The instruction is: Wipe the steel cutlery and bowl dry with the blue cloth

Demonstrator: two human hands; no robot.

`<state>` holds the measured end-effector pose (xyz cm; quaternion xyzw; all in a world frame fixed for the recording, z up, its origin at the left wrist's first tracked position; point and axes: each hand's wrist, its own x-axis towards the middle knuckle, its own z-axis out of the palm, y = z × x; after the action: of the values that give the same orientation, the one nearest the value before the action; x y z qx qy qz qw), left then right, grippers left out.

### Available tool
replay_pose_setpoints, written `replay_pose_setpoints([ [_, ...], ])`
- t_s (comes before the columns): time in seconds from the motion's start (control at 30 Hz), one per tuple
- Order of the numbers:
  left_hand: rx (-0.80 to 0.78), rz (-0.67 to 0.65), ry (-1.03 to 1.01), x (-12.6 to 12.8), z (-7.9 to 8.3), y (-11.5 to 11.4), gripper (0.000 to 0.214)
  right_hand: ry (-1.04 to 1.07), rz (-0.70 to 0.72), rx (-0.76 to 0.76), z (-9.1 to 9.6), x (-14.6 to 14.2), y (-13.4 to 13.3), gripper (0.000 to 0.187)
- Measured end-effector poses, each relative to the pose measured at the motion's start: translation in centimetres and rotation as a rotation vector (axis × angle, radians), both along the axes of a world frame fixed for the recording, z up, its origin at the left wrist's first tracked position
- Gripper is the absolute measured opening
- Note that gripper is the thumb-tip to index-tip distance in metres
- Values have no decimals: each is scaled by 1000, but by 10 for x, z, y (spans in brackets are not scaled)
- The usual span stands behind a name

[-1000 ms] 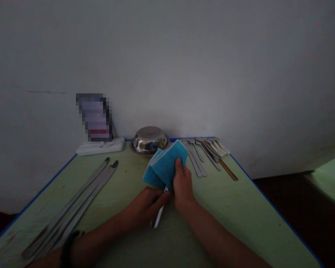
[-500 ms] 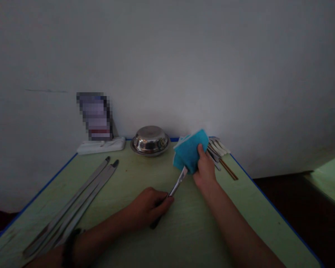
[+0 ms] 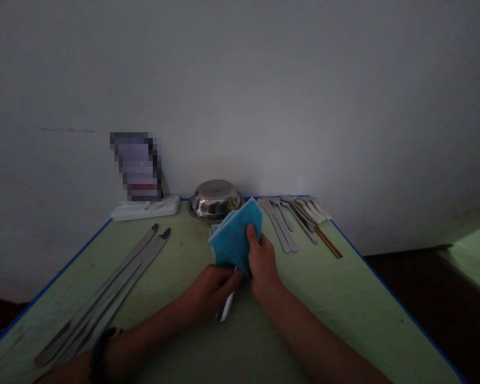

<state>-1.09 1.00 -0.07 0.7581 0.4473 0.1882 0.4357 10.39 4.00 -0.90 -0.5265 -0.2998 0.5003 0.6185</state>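
My right hand (image 3: 263, 262) is closed around a folded light-blue cloth (image 3: 237, 239), with the thumb pressed on its face. Just left of it, my left hand (image 3: 213, 290) grips a slim shiny metal piece of cutlery (image 3: 227, 306). One end of this piece sticks out below my left fingers. Its other end is hidden behind the cloth and fingers, so its exact kind is unclear. Both hands are above the middle of the table, almost touching, and the cloth's lower edge meets my left fingers.
On the green table (image 3: 176, 341), long flat metal utensils (image 3: 116, 290) lie at left. An upturned steel bowl (image 3: 216, 198) stands by the wall. Assorted cutlery (image 3: 282, 226) and brown chopsticks (image 3: 328, 243) lie at right. A blurred-out upright device (image 3: 138, 168) rests on a white base (image 3: 146, 208).
My right hand has brought the cloth left and down, onto the utensil near my left fingers. The cutlery at the right is now uncovered. My left hand has shifted slightly left.
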Motion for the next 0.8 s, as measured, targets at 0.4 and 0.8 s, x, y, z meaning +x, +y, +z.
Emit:
replay_pose_setpoints([
  [0.4, -241, -202, -217, -7, 9, 0, 39, 287, -242, 43, 24, 43, 23, 39],
  [0.8, -1, -161, -80, -7, 8, 1, 35, 411, -250, 38, 31, 32, 14, 26],
])
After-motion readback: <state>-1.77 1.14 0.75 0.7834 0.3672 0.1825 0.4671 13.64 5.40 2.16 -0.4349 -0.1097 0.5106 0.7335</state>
